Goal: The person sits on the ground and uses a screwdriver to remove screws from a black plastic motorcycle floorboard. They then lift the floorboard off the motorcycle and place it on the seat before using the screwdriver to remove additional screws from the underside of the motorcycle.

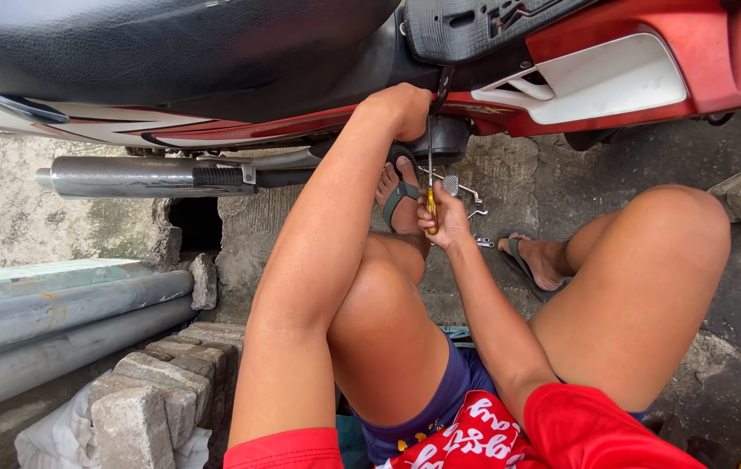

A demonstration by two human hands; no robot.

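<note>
Screwdriver (430, 187) with a yellow handle and long thin shaft, held upright beneath the underside of a red and white motorcycle (614, 78), its tip reaching up toward the dark bodywork under the seat. Right hand (447, 221): fingers curled closed around the yellow handle at the lower end. Left hand (403, 108): raised against the motorcycle's underside at the top of the shaft, fingers folded in; whether they grip anything cannot be told. Both bare knees frame the hands, the person squatting in dark shorts and a red shirt. Feet in sandals (401, 195) rest on the concrete ground (735, 304). Small metal wrenches (472, 213) lie on the ground just beyond the right hand. Chrome exhaust pipe (127, 176) runs left. Grey pipes (58, 313) and stacked paving blocks (162, 373) lie lower left.
</note>
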